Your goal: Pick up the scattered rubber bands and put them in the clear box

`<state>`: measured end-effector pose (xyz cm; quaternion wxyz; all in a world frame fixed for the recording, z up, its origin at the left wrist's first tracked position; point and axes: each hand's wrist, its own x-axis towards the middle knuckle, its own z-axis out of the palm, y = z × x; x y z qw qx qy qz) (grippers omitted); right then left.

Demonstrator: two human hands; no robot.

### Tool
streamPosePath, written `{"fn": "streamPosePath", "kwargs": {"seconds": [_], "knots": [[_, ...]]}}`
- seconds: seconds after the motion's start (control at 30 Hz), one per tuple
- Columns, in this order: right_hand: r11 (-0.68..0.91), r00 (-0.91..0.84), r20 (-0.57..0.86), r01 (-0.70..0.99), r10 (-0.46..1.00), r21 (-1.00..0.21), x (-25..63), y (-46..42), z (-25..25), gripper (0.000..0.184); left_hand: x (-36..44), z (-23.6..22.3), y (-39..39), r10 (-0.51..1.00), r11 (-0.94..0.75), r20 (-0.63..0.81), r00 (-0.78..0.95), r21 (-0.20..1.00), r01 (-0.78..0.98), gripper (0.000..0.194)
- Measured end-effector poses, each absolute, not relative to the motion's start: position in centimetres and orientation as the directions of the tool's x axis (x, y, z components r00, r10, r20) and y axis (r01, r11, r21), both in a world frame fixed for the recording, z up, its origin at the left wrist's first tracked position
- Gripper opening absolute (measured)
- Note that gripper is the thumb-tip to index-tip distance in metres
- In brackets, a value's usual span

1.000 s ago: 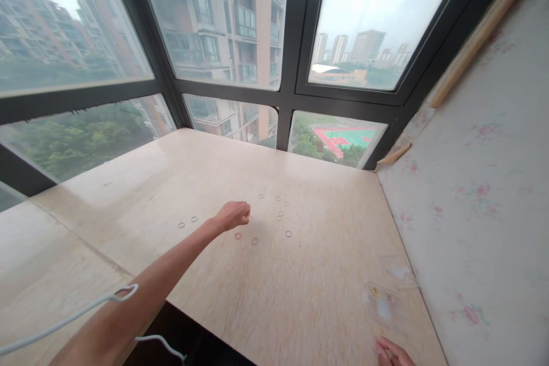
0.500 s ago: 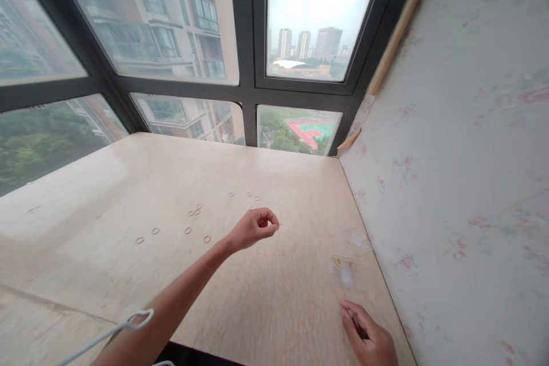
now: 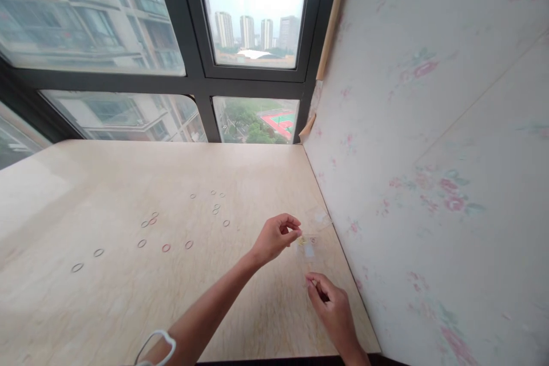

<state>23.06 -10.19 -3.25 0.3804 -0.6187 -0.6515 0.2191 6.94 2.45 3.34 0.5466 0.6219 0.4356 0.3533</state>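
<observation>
My left hand [image 3: 278, 237] hovers by a small clear plastic bag [image 3: 309, 251], its fingers curled and thumb and index tips slightly apart; I see nothing between them. Yellow and reddish rings [image 3: 302, 239] show at the bag's upper end. Nearer to me, my right hand [image 3: 330, 300] is closed in a pinch just below the bag. What its fingertips hold, if anything, is too small to make out. To the left, several thin dark rings lie flat, including a single dark ring [image 3: 226, 223], along with a red ring [image 3: 166, 247].
Another clear plastic piece [image 3: 319, 217] lies against the flowered wall [image 3: 429, 194] on the right. The pale wood-grain surface [image 3: 107, 309] runs back to dark window frames [image 3: 253, 90]. A white cord loop [image 3: 165, 336] hangs over my left forearm.
The view has turned right. My left hand has moved right to the bag, and the small thing at its fingertips no longer shows. Two more rings are visible where hand and forearm were.
</observation>
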Motion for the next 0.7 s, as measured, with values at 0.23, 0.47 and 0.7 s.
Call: {"fn": "streamPosePath", "kwargs": {"seconds": [0.23,0.47,0.7], "knots": [[0.134,0.067,0.221,0.615,0.973,-0.777,23.1,-10.1,-3.2,0.039,10.1,1.7,2.7,0.903,-0.287,0.088,0.421,0.852,0.437,0.013],[0.138,0.061,0.218,0.605,0.974,-0.785,23.2,-10.0,-3.3,0.037,10.9,0.9,3.3,0.881,-0.348,0.081,0.467,0.779,0.522,0.020],[0.137,0.074,0.230,0.616,0.970,-0.776,23.3,-10.1,-3.6,0.038,5.7,0.5,2.0,0.949,-0.286,0.176,0.261,0.829,0.481,0.015]]}}
